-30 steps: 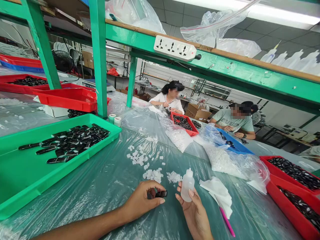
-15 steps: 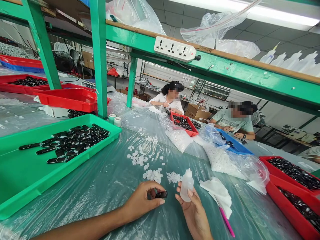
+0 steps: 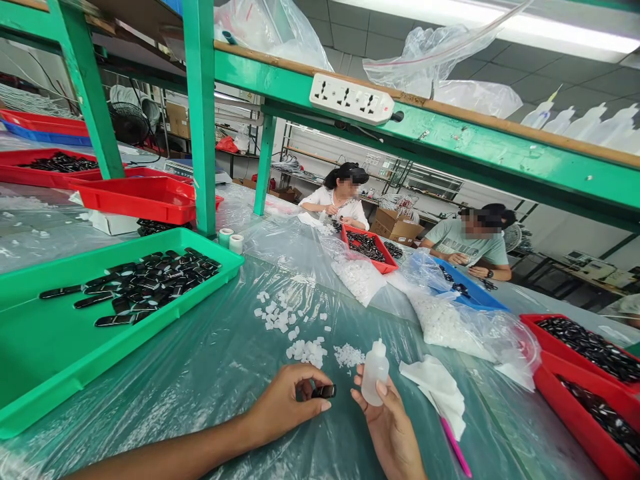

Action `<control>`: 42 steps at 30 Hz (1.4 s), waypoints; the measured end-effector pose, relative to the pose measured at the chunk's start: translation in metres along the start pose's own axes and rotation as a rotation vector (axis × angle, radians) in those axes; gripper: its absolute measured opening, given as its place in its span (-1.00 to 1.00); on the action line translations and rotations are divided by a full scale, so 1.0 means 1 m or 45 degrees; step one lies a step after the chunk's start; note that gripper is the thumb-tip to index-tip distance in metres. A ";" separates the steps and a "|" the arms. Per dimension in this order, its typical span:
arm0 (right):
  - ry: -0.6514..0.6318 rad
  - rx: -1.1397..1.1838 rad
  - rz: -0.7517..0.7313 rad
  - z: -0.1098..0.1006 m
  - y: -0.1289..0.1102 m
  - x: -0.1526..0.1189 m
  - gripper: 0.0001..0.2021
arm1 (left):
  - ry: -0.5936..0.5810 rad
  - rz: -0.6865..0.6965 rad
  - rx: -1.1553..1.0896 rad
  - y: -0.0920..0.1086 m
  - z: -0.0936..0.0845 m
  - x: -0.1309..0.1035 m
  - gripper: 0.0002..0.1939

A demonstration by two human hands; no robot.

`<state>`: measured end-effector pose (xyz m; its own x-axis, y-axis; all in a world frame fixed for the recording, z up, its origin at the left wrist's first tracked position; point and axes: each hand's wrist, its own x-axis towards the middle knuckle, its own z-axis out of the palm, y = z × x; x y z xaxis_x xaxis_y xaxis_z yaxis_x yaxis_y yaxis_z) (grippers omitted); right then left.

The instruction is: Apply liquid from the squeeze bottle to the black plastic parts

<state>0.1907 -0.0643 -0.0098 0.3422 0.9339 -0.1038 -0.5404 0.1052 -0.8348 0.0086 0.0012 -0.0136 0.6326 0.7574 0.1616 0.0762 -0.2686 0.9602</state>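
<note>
A small black piece point(image 3: 326, 392) sits between the thumb and fingers of your left hand point(image 3: 283, 405), its outer end poking past the fingertips toward the right, the rest hidden in your grip. You hold it above the near side of the worktop point(image 3: 220, 380), whose front edge falls out of view. Your right hand point(image 3: 390, 423) is wrapped around a translucent squeeze bottle point(image 3: 376, 380), nozzle up and slightly tilted. Piece and bottle are near each other but apart.

Little has changed over the last second: both hands keep their places and grips, and only the view has shifted slightly. The work in hand appears paused, with no sign of the nozzle having met the piece.

Just beyond your hands, toward the far edge, lie a heap of white pieces point(image 3: 306, 352) and a mound of finer white bits point(image 3: 349, 355), with looser white pieces point(image 3: 276, 315) scattered behind. To your right, a crumpled white cloth point(image 3: 439, 390) lies beside a magenta pen point(image 3: 456, 448). Along the left side, a green tray point(image 3: 45, 353) carries more black pieces point(image 3: 157, 283); a red tray point(image 3: 555, 400) of dark parts stands toward the right edge.

Farther off, past two filled clear bags, a person in a white top point(image 3: 340, 200) and another in a pale green shirt point(image 3: 477, 243) bend over the worktop.
</note>
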 end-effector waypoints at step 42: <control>-0.037 -0.006 0.055 -0.005 0.004 0.000 -0.74 | -0.030 0.000 0.030 0.007 0.000 -0.001 -0.81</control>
<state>0.1918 -0.0660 -0.0159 0.2960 0.9471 -0.1239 -0.5504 0.0631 -0.8325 0.0079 -0.0016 -0.0069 0.6508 0.7431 0.1556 0.0942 -0.2824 0.9547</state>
